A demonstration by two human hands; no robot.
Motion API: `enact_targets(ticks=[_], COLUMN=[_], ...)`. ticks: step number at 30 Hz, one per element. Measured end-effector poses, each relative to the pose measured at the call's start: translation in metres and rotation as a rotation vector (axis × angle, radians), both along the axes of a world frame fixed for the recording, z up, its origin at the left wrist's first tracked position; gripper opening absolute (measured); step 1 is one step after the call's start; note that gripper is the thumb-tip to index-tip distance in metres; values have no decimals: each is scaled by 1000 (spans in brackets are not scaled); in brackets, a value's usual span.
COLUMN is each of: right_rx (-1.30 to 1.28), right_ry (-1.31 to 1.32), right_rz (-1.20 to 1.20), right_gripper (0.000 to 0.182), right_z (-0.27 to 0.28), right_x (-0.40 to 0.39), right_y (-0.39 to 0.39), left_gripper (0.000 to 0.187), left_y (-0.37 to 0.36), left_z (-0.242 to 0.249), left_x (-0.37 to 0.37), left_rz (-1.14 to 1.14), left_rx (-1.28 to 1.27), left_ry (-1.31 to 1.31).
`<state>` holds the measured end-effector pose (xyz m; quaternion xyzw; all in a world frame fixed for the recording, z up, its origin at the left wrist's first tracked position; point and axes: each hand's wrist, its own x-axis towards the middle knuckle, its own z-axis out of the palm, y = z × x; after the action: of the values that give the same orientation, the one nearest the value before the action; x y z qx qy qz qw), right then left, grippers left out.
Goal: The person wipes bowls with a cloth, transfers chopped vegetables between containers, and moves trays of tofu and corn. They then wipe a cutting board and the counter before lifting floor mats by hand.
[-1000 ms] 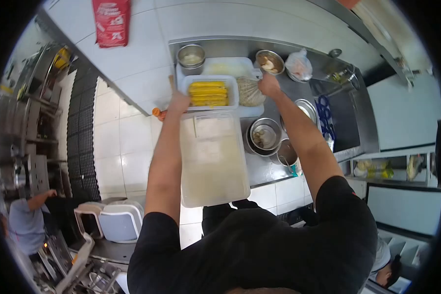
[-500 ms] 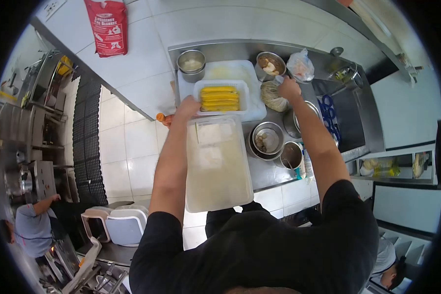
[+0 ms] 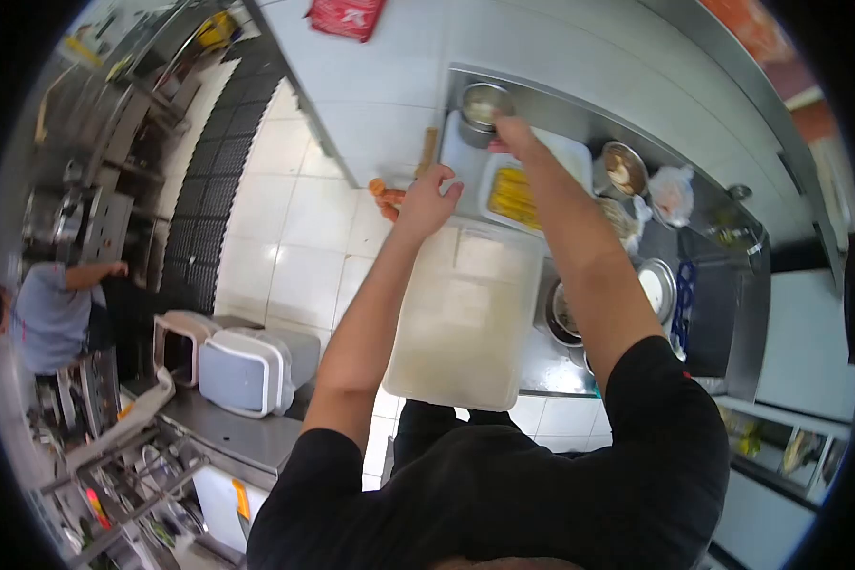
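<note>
The right hand (image 3: 509, 135) has left the tied bag (image 3: 616, 218) and crossed to the pot (image 3: 483, 106) at the tabletop's far left corner; its fingers are curled at the rim, though whether they grip it I cannot tell. The left hand (image 3: 430, 201) has come off the tray (image 3: 485, 195) and hangs half open, thumb apart from the fingers, with nothing seen in it; the wooden piece (image 3: 427, 150) is just beyond its fingertips, contact unclear. So bag and tray are both unheld, and the work seems to have shifted to the pot; the tray sits between tub and board, partly hidden under the right forearm.

By count: two hands; one pot under the right hand; one tray, its yellow pieces (image 3: 511, 199) side by side, too blurred and covered to number; one tub (image 3: 461, 328) nearest the body; one board (image 3: 572, 152); two bags, the tied one and a clear one (image 3: 673, 193); one bowl (image 3: 621, 169) beside them; one orange thing (image 3: 386, 198) beyond the left forearm; one co-worker (image 3: 52, 309) at far left.
</note>
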<state>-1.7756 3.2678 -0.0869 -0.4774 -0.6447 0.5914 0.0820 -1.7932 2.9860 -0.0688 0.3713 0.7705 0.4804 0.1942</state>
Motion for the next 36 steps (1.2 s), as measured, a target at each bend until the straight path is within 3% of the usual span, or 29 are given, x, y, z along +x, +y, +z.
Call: enact_targets(ticks=[3,6,10,14,18,26,29,32,33,36], right_rx=[-77,-42,97,292,455,291,243,188,164,196], right_ry=[36,49,-13,18,129,193,189,199,205,156], right_rz=[-63,-104,-2,160,431,1063,1280,1459,1510,1669], right_gripper=[32,20,22,27,38,38,36,36,36,34], right_z=[-29,-16,12,68,146,199,211,209,206,197], right_x=[-16,-15,-14,-1,28,104,147,190,203,241], right_y=[27,22,13,-28,-122,-293,-358,-421,-441,-502], left_gripper=[18,14,18,20,23,38,49,66,76,82], left_y=[-92,-206,-343,-417,-420,-356,-353,-367,-369,-396], left_z=[7,16,9,5,29,117,106,61,70,75], left_x=[9,30,84,150,230,326,324,323,330,365], left_rz=[154,386,652,901,962,831,864,746,673,542], left_rx=[406,310,175,107,272,430,766,1080,1126,1343], left_ry=[-209,-293,-450,-553,-600,-535,-740,-1003,-1023,-1111])
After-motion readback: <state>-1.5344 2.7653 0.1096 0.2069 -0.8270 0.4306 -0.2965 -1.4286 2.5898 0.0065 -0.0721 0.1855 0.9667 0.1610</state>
